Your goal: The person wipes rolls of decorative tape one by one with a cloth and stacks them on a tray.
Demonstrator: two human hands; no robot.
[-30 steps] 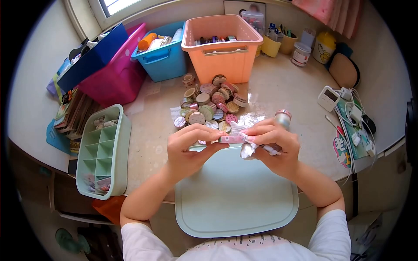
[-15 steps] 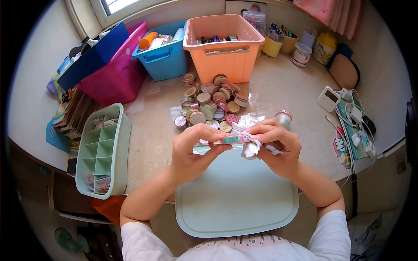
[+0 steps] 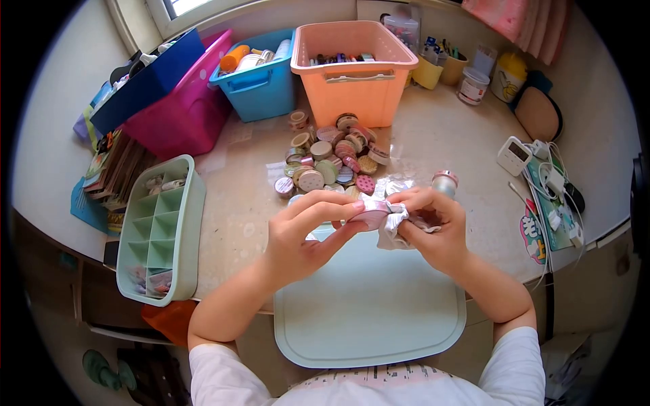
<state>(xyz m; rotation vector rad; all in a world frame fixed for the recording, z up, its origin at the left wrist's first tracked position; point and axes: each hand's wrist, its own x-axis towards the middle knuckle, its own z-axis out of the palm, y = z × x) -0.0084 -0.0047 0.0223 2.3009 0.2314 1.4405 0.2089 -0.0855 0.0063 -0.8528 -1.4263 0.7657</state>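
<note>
My left hand (image 3: 305,230) pinches a pinkish roll of washi tape (image 3: 370,215) between thumb and fingers. Closed around a crumpled white wipe (image 3: 391,235), my right hand (image 3: 439,227) presses it against the roll's right edge. Both hands are above the far edge of a pale green lid (image 3: 369,308). Just beyond them lies a heap of patterned tape rolls (image 3: 325,169), partly covered by my left fingers. A small clear cylinder with a pink top (image 3: 445,183) stands behind my right hand.
A divided green organizer (image 3: 196,223) stands at left, with items in some compartments. Behind are a magenta bin (image 3: 179,111), a blue bin (image 3: 261,91) and an orange basket (image 3: 355,91). White cables (image 3: 552,176) and a white timer (image 3: 514,155) lie at right.
The tape roll has turned in my left fingers, from its teal-patterned edge to a pale pink face. The wipe stays against it, and the whole view has shifted slightly.
</note>
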